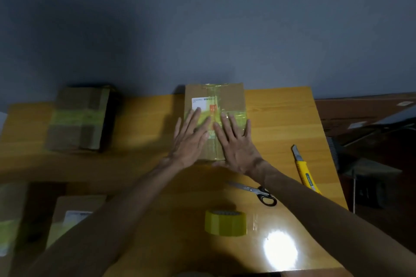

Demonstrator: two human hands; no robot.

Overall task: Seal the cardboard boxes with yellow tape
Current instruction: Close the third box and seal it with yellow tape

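A cardboard box (233,96) lies flat at the back middle of the wooden table, with a white label and strips of yellow tape (238,117) across and along its top. My left hand (191,137) and my right hand (236,141) both press flat on the box top with straight, spread fingers, side by side over the taped cross. The roll of yellow tape (225,222) stands on the table near me, untouched.
A taped box (78,119) sits at the table's (281,119) back left. Another box (74,213) with a label lies lower left. Scissors (258,192) and a yellow utility knife (304,168) lie right of my right arm. Dark furniture stands beyond the right edge.
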